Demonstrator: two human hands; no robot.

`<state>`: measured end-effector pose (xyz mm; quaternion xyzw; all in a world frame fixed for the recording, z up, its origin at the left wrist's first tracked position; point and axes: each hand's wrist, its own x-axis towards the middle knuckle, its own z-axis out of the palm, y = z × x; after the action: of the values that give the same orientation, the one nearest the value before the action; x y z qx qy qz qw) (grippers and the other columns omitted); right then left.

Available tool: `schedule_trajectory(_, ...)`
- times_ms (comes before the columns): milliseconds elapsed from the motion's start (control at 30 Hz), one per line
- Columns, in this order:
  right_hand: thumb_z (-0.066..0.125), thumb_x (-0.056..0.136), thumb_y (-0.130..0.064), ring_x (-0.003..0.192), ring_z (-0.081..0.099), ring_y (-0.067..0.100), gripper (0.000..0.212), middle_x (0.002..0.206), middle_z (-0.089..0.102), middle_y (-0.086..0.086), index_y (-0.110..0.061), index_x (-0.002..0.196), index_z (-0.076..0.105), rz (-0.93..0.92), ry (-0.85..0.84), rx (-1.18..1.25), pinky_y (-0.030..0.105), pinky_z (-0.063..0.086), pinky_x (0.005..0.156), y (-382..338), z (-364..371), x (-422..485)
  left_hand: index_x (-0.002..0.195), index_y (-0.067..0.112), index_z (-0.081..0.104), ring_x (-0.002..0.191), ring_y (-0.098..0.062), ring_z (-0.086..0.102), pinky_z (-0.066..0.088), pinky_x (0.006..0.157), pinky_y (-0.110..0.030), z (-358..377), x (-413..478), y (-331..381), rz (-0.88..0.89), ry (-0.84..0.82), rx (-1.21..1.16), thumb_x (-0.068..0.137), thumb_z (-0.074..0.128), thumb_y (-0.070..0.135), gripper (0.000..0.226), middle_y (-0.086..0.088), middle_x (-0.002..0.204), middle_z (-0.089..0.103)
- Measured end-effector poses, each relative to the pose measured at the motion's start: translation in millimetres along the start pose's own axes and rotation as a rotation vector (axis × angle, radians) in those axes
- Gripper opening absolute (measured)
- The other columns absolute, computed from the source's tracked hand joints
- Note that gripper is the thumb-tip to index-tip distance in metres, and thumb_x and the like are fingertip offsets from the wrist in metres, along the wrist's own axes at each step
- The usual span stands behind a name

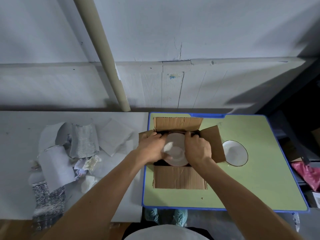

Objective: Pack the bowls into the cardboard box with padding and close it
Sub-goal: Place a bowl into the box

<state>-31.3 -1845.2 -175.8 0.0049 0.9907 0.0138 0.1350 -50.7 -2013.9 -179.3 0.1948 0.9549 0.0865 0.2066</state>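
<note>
A green counter with a blue rim stands on the right, and a grey counter adjoins it on the left. Behind both runs a pale wall of wood-grain panels, scuffed, with a small blue mark. A beige pole leans across the wall, its lower end behind the grey counter. At the far right edge lies something crumpled and pinkish-red, perhaps a bag; it is too dim to tell. Below the green counter's near edge, two teal shoes show on the floor.
</note>
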Motion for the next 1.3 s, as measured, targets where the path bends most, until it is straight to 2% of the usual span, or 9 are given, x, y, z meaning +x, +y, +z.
schedule_trajectory(133, 0.049, 0.090, -0.006, 0.099, 0.064, 0.034, 0.037, 0.113, 0.061, 0.015, -0.011, 0.127, 0.043, 0.015, 0.020, 0.085, 0.037, 0.048, 0.073, 7, -17, 1, 0.143, 0.022, 0.039, 0.124, -0.026, 0.048, 0.038, 0.103, -0.044, -8, 2, -3, 0.023, 0.018, 0.030, 0.101, 0.046, 0.041, 0.048, -0.002, 0.124, 0.059)
schedule_trajectory(267, 0.048, 0.085, -0.006, 0.102, 0.062, 0.036, 0.049, 0.110, 0.062, 0.014, -0.015, 0.133, 0.043, 0.046, 0.099, 0.108, 0.038, 0.047, 0.081, 28, -45, 3, 0.147, 0.024, 0.038, 0.124, -0.023, 0.052, 0.043, 0.106, -0.039, -15, -3, -3, 0.049, 0.072, -0.111, 0.103, 0.047, 0.027, 0.045, -0.002, 0.138, 0.054)
schedule_trajectory(500, 0.055, 0.080, -0.004, 0.101, 0.060, 0.035, 0.041, 0.108, 0.064, 0.015, -0.011, 0.120, 0.052, 0.064, 0.192, 0.216, 0.036, 0.044, 0.079, 57, -91, 3, 0.119, 0.023, 0.069, 0.109, -0.013, 0.054, 0.045, 0.093, -0.026, -11, -10, 1, 0.156, 0.218, -0.130, 0.098, 0.056, 0.026, 0.024, 0.004, 0.118, 0.064)
schedule_trajectory(800, 0.053, 0.079, -0.003, 0.098, 0.060, 0.034, 0.045, 0.108, 0.063, 0.012, -0.014, 0.123, 0.052, 0.072, 0.177, 0.232, 0.034, 0.038, 0.072, 61, -75, -5, 0.119, 0.026, 0.066, 0.097, -0.020, 0.066, 0.051, 0.076, -0.030, 13, -8, 13, 0.262, -0.192, 0.029, 0.101, 0.053, 0.024, 0.023, -0.001, 0.107, 0.069)
schedule_trajectory(900, 0.052, 0.078, -0.003, 0.096, 0.060, 0.035, 0.045, 0.106, 0.063, 0.012, -0.013, 0.122, 0.051, 0.084, 0.170, 0.230, 0.035, 0.041, 0.074, 61, -70, -5, 0.138, 0.030, 0.053, 0.107, -0.020, 0.060, 0.049, 0.087, -0.030, 6, 5, 21, 0.209, -0.371, 0.041, 0.102, 0.049, 0.020, 0.037, -0.001, 0.130, 0.061)
schedule_trajectory(1033, 0.052, 0.078, -0.003, 0.096, 0.060, 0.034, 0.045, 0.104, 0.063, 0.011, -0.013, 0.122, 0.052, 0.100, 0.161, 0.222, 0.036, 0.042, 0.075, 62, -64, -3, 0.140, 0.024, 0.050, 0.106, -0.021, 0.057, 0.049, 0.087, -0.031, -2, 19, 26, 0.216, -0.566, 0.121, 0.102, 0.046, 0.015, 0.039, -0.005, 0.134, 0.057)
schedule_trajectory(1133, 0.052, 0.079, -0.003, 0.095, 0.060, 0.034, 0.041, 0.104, 0.061, 0.011, -0.012, 0.119, 0.052, 0.114, 0.156, 0.214, 0.036, 0.043, 0.075, 62, -61, -1, 0.147, 0.027, 0.041, 0.119, -0.024, 0.055, 0.049, 0.092, -0.032, -3, 23, 27, 0.191, -0.617, 0.152, 0.099, 0.048, 0.006, 0.053, -0.004, 0.143, 0.050)
schedule_trajectory(1233, 0.052, 0.079, -0.003, 0.094, 0.060, 0.033, 0.039, 0.102, 0.060, 0.011, -0.011, 0.117, 0.051, 0.112, 0.158, 0.210, 0.035, 0.042, 0.073, 62, -60, 1, 0.145, 0.024, 0.044, 0.111, -0.025, 0.059, 0.053, 0.089, -0.034, -2, 22, 27, 0.201, -0.616, 0.167, 0.094, 0.050, -0.001, 0.057, -0.006, 0.134, 0.055)
schedule_trajectory(1300, 0.052, 0.080, -0.003, 0.093, 0.061, 0.033, 0.037, 0.102, 0.060, 0.010, -0.010, 0.116, 0.051, 0.110, 0.160, 0.207, 0.035, 0.041, 0.073, 61, -60, 2, 0.131, 0.018, 0.055, 0.100, -0.024, 0.062, 0.056, 0.084, -0.035, 0, 22, 26, 0.211, -0.606, 0.179, 0.092, 0.052, -0.002, 0.044, -0.008, 0.120, 0.060)
